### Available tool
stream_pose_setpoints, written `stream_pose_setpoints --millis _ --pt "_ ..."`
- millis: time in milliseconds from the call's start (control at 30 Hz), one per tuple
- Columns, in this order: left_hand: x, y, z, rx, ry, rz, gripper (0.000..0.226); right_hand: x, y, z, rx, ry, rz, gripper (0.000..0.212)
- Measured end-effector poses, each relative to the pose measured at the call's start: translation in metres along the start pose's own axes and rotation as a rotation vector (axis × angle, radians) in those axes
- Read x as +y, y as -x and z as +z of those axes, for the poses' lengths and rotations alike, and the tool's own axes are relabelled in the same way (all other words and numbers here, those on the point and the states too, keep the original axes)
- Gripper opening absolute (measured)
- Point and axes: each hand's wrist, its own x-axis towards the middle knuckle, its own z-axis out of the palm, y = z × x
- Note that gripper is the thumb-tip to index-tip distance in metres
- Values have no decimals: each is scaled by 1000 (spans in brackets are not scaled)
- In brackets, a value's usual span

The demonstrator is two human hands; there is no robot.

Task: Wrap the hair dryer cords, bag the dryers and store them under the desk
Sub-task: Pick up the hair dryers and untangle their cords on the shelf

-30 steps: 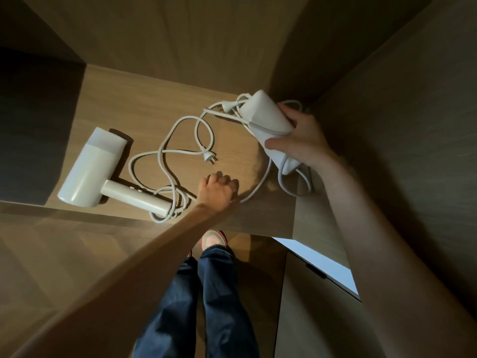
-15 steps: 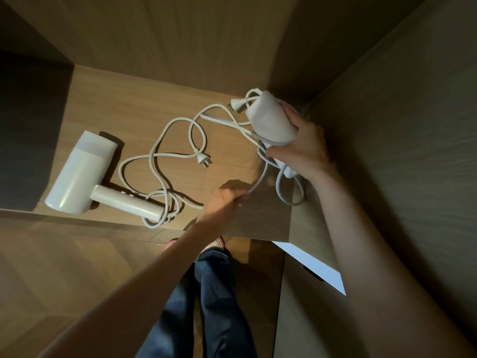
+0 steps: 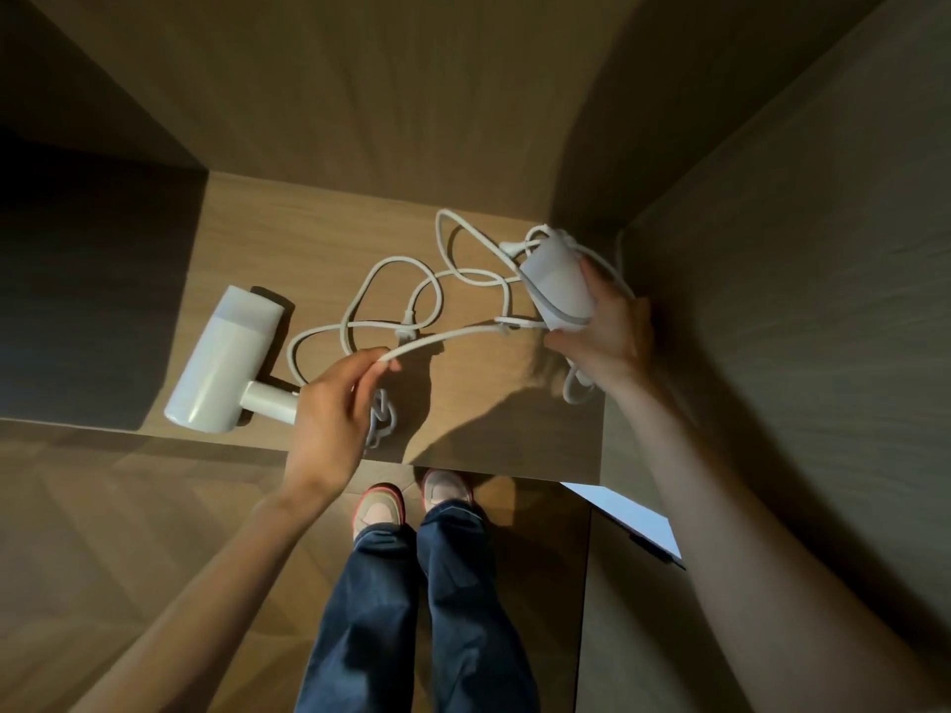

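Our left hand [image 3: 334, 403] pinches the cord [image 3: 447, 337] between thumb and fingertips, and our right hand [image 3: 607, 331] is curled round the held dryer [image 3: 558, 283], thumb up its side, keeping it lifted off the desk top [image 3: 319, 239]. From the pinch, the cord runs in one nearly straight stretch toward the held dryer, rising slightly as it goes, so its long axis lies across us, left to right. We judge that the coming move turns on this line: the free length lies to the left of the held dryer, on the side of our left hand, which is the nearer one to carry it round the body. Some turns already cross the held dryer, and a loop hangs below it under our right wrist. Further left of the held dryer the slack lies in wide loops on the wood, with a plug [image 3: 406, 325] among them; we cannot tell which cord it ends. Well to the left of the held dryer lies the second dryer [image 3: 221, 357], flat, its handle pointing back toward the held one, its own cord bunched in a tangle [image 3: 383, 419] beside our left hand.
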Motion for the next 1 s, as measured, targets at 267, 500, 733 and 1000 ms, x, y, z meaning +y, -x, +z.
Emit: stream_pose_setpoints --millis 267,500,733,1000 --pt "-20 -10 -12 60 82 -116 29 -5 14 41 80 -20 157 94" --pt "-30 -3 -30 -18 75 -160 68 -8 15 57 60 -25 193 91" --pt "-26 -4 -27 -39 68 -97 54 -15 23 59 -7 30 220 77" --pt "-20 -9 -29 -16 89 -145 46 -51 66 50 164 179 -14 69"
